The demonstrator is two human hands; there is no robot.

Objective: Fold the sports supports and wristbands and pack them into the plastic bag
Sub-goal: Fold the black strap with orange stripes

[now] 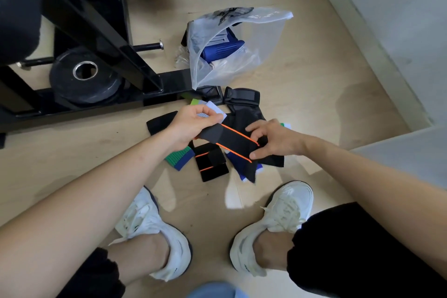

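A: Left hand point(191, 126)?
B: Clamped on one end of black orange-edged strap point(232, 139), held taut over pile of supports point(212, 167) on floor point(314, 104).
A: Plastic bag point(254, 60)?
B: Lying beyond pile, mouth open, blue support point(222, 49) inside.
A: Right hand point(273, 139)?
B: Pinching strap's other end, thumb at near edge, fingers at far edge.

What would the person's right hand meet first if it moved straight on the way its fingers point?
The right hand pinches the orange-striped black strap; sliding on leftward along it, it would probably reach the left hand gripping the other end, though depth is unclear.
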